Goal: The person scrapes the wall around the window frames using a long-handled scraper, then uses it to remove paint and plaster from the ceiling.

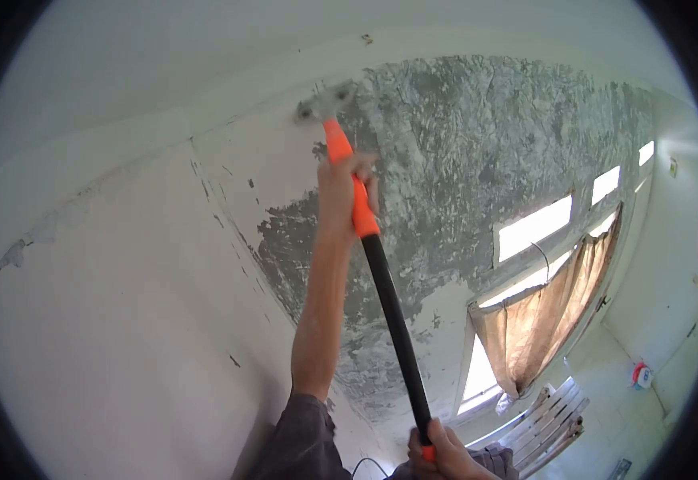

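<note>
A long-handled scraping tool with a black shaft and orange upper sleeve [389, 304] runs steeply up through the middle of the view. Its grey metal head [322, 104] is blurred and sits against the surface overhead, right at the edge where white paint [125, 304] meets a wide patch of bare, mottled grey plaster [477, 136].

The left hand [341, 188] is raised high on a bare arm coming out of a dark grey sleeve [301, 440]. Its grip is wrapped fully around the orange sleeve just below the head. The right hand [441, 454] is at the bottom edge, its grip closed around the orange butt of the shaft.

The left forearm stands just beside the shaft and covers part of the paint edge behind it.

Flaked spots and cracks mark the white paint left of the tool. To the right, well apart from the hands, a tan cloth curtain [541, 320] hangs over a bright window, with narrow bright panes [534, 228] above it. A white slatted chair [553, 418] stands below the curtain, and a small red and white round object [642, 374] lies near the far corner.
</note>
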`<action>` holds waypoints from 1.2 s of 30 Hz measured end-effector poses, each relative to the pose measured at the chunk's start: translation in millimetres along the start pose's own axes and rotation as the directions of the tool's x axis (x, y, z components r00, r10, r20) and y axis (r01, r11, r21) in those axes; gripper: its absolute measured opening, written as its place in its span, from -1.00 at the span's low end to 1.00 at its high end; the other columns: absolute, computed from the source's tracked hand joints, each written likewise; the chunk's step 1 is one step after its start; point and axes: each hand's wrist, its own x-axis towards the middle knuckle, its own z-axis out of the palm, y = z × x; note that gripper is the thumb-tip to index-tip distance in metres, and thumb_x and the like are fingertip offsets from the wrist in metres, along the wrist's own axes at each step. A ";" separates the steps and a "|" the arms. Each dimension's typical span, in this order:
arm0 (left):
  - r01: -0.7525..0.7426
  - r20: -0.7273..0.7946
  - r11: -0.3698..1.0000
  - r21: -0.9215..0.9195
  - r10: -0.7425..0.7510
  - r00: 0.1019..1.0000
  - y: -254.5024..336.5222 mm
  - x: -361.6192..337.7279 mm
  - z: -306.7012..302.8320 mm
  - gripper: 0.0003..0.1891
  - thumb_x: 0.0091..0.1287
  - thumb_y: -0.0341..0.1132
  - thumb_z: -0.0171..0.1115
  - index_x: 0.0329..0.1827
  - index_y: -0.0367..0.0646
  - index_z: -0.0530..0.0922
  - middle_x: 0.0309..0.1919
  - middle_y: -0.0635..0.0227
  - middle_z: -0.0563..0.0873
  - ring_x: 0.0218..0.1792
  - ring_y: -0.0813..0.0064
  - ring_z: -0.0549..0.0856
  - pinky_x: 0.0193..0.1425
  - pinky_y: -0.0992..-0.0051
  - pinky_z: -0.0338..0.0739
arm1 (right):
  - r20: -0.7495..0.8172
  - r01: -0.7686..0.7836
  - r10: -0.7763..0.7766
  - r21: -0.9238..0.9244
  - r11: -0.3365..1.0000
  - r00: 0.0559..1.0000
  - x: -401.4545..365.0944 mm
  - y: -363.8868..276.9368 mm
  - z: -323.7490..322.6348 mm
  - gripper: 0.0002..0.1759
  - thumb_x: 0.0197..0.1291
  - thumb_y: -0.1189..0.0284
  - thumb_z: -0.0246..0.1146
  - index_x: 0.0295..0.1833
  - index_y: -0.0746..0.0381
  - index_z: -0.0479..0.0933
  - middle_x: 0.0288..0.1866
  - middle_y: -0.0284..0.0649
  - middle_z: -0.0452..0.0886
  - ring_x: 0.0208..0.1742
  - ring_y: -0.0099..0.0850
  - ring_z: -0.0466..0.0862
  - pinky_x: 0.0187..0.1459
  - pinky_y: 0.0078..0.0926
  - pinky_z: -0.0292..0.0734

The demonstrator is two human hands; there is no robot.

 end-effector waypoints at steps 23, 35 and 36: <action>0.068 0.004 0.996 -0.055 -0.068 0.998 -15.6 -15.3 2.2 -0.89 0.24 -0.41 0.09 -0.29 -0.17 0.33 -0.68 0.52 0.31 -0.88 0.57 0.33 -0.86 0.52 0.17 | -0.002 0.053 -0.053 -0.058 0.997 0.999 -0.9 4.1 -1.5 -0.33 0.39 -0.21 -0.23 -0.49 0.15 0.31 -0.80 -0.45 0.14 -0.87 -0.63 0.13 -0.84 -0.63 0.01; 0.055 0.004 0.996 -0.066 -0.055 0.998 -22.7 -16.6 17.6 -0.83 0.20 -0.41 0.13 -0.47 -0.08 0.30 -0.70 0.53 0.31 -0.87 0.58 0.32 -0.80 0.54 0.18 | -0.106 0.078 -0.085 -0.068 0.995 0.991 -20.5 2.3 -18.2 -0.32 0.36 -0.23 -0.18 -0.53 0.14 0.25 -0.80 -0.45 0.14 -0.88 -0.64 0.12 -0.86 -0.66 -0.01; 0.046 0.020 0.997 -0.069 -0.045 0.999 -17.2 -7.6 19.6 -0.83 0.20 -0.41 0.13 -0.47 -0.08 0.30 -0.70 0.53 0.31 -0.87 0.58 0.32 -0.80 0.54 0.18 | -0.107 0.096 -0.104 -0.071 0.993 0.989 -15.4 -2.5 -15.6 -0.32 0.36 -0.23 -0.18 -0.53 0.14 0.25 -0.80 -0.45 0.14 -0.88 -0.64 0.12 -0.86 -0.66 -0.01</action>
